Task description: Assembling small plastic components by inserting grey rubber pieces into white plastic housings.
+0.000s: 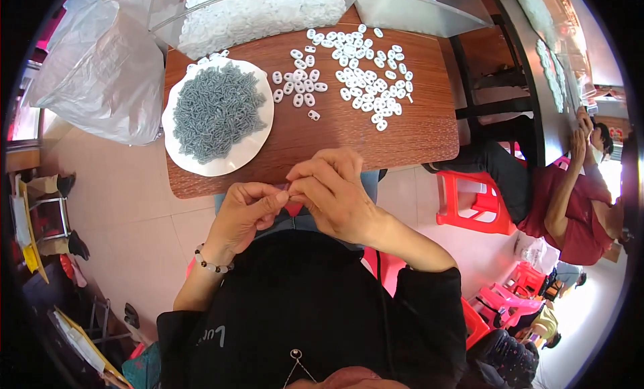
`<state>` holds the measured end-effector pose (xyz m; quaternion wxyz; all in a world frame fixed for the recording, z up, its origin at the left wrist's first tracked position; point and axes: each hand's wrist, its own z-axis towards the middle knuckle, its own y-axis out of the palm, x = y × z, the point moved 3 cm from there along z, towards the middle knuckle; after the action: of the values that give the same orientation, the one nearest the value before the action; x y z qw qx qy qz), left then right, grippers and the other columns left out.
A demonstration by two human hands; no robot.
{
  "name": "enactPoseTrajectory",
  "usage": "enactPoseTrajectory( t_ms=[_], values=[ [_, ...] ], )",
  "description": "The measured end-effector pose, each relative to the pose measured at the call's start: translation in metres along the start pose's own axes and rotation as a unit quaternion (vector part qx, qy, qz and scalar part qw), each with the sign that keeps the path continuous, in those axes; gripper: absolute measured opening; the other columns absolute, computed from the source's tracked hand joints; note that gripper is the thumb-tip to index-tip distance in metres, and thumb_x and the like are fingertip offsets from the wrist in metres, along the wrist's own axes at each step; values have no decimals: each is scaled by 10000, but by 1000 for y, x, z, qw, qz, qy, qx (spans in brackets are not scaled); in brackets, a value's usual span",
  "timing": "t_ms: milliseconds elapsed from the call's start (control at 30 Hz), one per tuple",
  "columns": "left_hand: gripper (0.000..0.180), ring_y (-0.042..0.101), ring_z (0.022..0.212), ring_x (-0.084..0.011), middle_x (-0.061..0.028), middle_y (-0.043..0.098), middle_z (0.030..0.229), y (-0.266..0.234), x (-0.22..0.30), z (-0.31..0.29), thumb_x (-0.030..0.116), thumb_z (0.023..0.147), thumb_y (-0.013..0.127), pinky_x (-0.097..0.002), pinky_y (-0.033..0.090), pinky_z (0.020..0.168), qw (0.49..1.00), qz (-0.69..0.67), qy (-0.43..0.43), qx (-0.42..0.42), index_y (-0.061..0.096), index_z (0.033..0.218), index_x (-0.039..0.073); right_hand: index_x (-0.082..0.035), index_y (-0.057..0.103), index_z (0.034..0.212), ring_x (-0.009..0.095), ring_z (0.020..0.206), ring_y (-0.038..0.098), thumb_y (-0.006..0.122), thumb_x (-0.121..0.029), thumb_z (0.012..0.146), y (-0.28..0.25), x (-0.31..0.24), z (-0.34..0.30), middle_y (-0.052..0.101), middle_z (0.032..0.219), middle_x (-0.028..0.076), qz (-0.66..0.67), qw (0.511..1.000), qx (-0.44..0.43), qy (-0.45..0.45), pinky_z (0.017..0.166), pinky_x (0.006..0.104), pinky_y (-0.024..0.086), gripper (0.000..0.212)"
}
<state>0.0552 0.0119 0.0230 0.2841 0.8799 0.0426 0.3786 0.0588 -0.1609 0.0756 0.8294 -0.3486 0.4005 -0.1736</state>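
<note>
Just off the table's near edge, my left hand [243, 213] and my right hand [337, 196] meet fingertip to fingertip. Both are closed in a pinch, and whatever sits between the fingers is too small and covered to make out. Ahead to the left is a white plate [229, 165] heaped with small grey spiral-looking pieces [218, 110]. Small white oval pieces with two dark holes lie loose on the wood: one cluster [300, 81] is in the middle, and a larger spread [376, 90] is to the right.
Along the back of the brown table [302, 134] stand a transparent bin [261, 16] full of white pieces and another bin [422, 16]. A white plastic bag [100, 73] is at the left. To the right are a red stool [476, 201] and a seated person in dark red [563, 211].
</note>
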Motion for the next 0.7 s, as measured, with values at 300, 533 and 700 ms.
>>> enactPoseTrajectory(
  t_ms=[300,533,700],
  values=[
    [75,391,504,-24,-6,606,681,0,0,7,46,807,682,-177,256,446,1000,11,6,20,691,846,-17,-41,608,1005,306,971,566,661,-189,787,47,65,-98,617,1042,128,128,955,-267,29,810,430,457,269],
    [76,355,466,-31,11,550,607,0,-3,8,55,796,672,-186,230,427,999,22,-2,39,676,816,-18,-116,383,1384,354,1325,314,412,-581,867,88,150,-138,358,1437,153,-224,896,-309,226,1095,480,219,696],
    [93,355,467,-28,7,570,629,-2,-8,8,64,801,673,-181,227,427,999,22,-17,19,674,817,-28,-116,353,1406,361,1342,265,419,-527,890,98,202,-144,306,1461,168,-263,903,-219,261,1111,488,174,663]
  ],
)
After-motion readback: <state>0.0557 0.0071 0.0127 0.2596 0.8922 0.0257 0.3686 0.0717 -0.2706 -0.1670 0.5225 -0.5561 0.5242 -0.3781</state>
